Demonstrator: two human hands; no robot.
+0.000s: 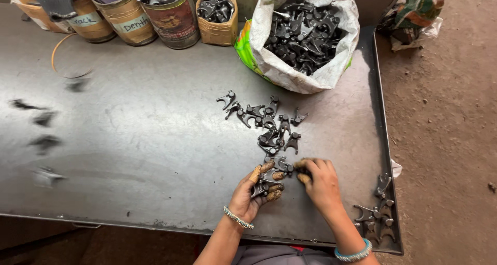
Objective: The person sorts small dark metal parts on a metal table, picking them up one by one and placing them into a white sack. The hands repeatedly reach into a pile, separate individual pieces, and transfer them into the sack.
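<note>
Head view: a dark steel table (129, 140) is seen from above, with both hands at its near right part. The left hand (253, 190) is turned palm up, its fingers curled around a few small dark forked metal parts (261, 184), which are gripped in the palm. The right hand (318, 182) is laid knuckles up just beside it, its fingertips bent down onto a part at the near end of the loose pile; whether that part is pinched or only touched cannot be told. A beaded bracelet is worn on each wrist.

A scattered trail of the same parts (269, 125) is spread on the table from the hands toward a white sack (303, 37), which is open and filled with more of them. A small group of parts (380, 213) is laid apart at the table's right edge. Along the far edge, round tins (173, 16) and a small woven box (217, 16) holding parts are stood in a row. A dirt floor (445, 115) is seen to the right.
</note>
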